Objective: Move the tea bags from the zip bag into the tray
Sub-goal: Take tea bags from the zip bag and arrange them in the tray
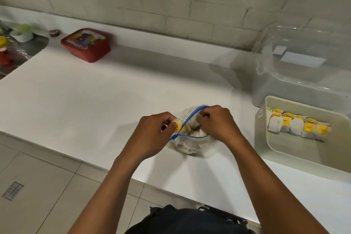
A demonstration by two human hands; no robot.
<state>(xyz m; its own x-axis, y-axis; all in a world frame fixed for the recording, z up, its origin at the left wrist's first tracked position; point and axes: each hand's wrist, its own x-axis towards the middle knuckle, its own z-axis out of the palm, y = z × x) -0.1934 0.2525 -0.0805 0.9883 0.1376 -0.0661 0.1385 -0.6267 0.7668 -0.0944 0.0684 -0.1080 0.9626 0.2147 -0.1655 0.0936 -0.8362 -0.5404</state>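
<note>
Both hands at lower centre: left hand (155, 133) pinching a yellow-tagged white tea bag (177, 125), right hand (218, 122) gripping clear blue-zippered plastic bag (190, 138). Risks tipping bag, spilling short of beige tray (269, 138), right.

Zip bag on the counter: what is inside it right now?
Inside the zip bag, through its open blue-edged mouth, a few pale tea bags show. The crumpled plastic and both hands, left hand and right hand, hide how many remain.

From my grips, the surface (95, 97) lies open toward ten o'clock; the tray (284, 150) and clear box (303, 66) block two o'clock.
</note>
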